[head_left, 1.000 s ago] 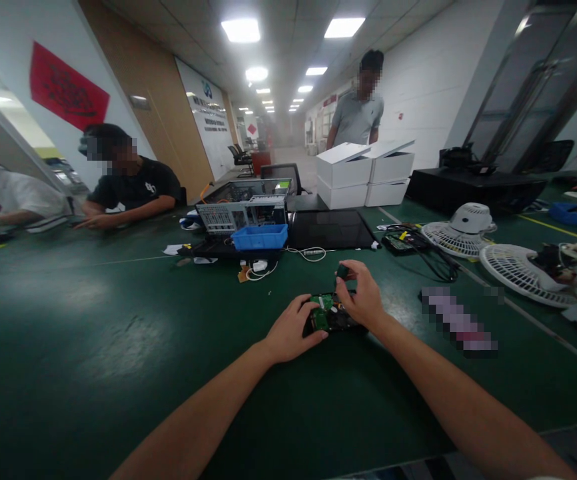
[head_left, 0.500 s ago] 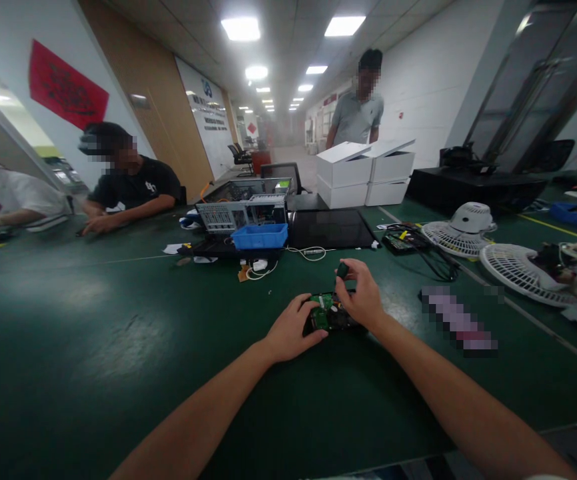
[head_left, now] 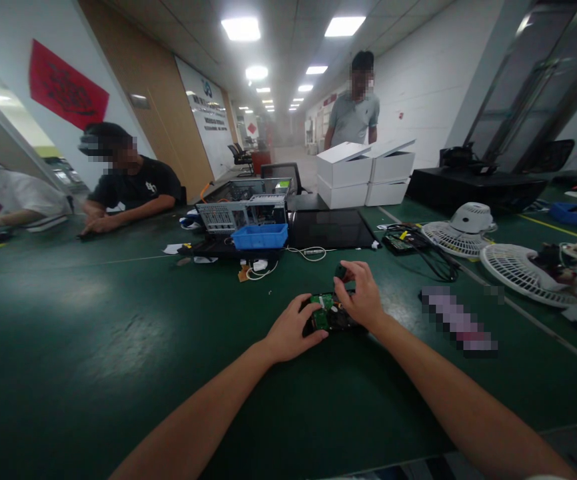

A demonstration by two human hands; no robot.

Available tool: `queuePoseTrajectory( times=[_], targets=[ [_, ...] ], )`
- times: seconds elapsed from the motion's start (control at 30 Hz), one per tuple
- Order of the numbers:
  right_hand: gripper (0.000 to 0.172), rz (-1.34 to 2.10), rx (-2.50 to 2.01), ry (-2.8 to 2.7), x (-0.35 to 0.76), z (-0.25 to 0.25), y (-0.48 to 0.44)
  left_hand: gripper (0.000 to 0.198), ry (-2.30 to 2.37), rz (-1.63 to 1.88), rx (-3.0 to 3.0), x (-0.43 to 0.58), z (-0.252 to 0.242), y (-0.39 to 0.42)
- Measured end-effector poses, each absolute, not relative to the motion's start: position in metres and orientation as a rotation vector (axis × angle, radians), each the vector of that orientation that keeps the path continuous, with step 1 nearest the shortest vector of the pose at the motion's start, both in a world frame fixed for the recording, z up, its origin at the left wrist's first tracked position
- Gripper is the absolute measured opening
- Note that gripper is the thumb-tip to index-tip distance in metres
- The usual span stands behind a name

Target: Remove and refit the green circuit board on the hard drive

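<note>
A small black device with a green circuit board (head_left: 322, 315) lies on the green table in front of me. My left hand (head_left: 293, 330) grips its left end between thumb and fingers. Over its right part is my right hand (head_left: 361, 293), with thumb and forefinger pinched on a small dark cylindrical piece (head_left: 340, 271) above the device's far edge. The right hand hides the right part of the board.
Beyond are a blue bin (head_left: 260, 237), an open computer case (head_left: 243, 203), a dark flat panel (head_left: 332, 229) and white boxes (head_left: 343, 177). At right lie cables, fan parts (head_left: 461, 230) and a blurred phone-like item (head_left: 456, 317). A person (head_left: 138, 180) sits at left; another stands behind the boxes.
My right hand and the dark piece have shifted very slightly left. The standing person has moved a little to the left. My left hand has stayed in place.
</note>
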State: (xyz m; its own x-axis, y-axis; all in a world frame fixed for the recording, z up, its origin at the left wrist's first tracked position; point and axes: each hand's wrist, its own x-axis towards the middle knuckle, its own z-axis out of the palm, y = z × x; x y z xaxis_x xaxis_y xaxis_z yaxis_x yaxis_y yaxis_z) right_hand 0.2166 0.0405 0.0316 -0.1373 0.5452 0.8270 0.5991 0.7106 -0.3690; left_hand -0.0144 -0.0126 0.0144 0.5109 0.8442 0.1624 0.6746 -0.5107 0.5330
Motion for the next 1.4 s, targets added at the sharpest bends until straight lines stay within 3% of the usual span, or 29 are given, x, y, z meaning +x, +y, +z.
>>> queuePoseTrajectory(
  times=[1.4],
  targets=[
    [0.042,-0.083,-0.899,-1.756,0.218,0.0324,0.0413,0.071,1.22,0.581,2.432,-0.0149,0.0104,-0.0119]
  ],
)
